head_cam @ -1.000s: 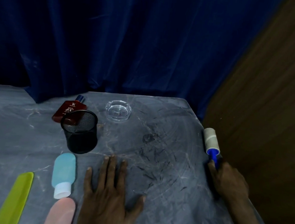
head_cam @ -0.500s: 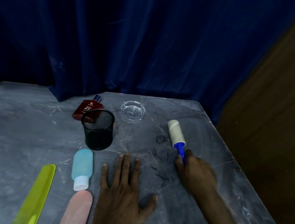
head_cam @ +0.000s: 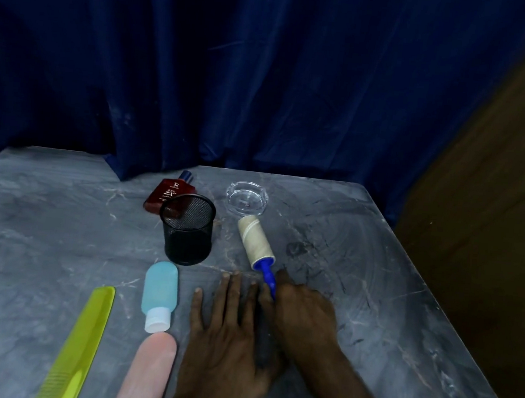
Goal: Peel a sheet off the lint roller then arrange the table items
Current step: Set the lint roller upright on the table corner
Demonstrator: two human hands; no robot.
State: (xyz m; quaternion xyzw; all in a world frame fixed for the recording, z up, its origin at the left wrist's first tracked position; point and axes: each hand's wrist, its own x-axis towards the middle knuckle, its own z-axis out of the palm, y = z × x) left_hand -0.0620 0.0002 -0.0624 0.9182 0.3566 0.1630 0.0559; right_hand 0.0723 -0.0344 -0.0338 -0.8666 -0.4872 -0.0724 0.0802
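Note:
The lint roller, a cream paper roll on a blue handle, lies at a slant on the grey marble table. Its roll end points toward the glass ashtray. My right hand grips the blue handle from below, and most of the handle is hidden under my fingers. Flat on the table, just left of the right hand, my left hand rests with fingers spread and straight. Its fingertips reach close to the handle.
A black mesh pen cup stands left of the roller, with a red perfume bottle behind it. A blue bottle, a pink bottle and a yellow-green comb lie at the front left. The table's right edge drops off near a brown wall.
My right hand has carried the lint roller from the table's right edge leftward to the middle, beside my left hand. My left hand has stayed flat.

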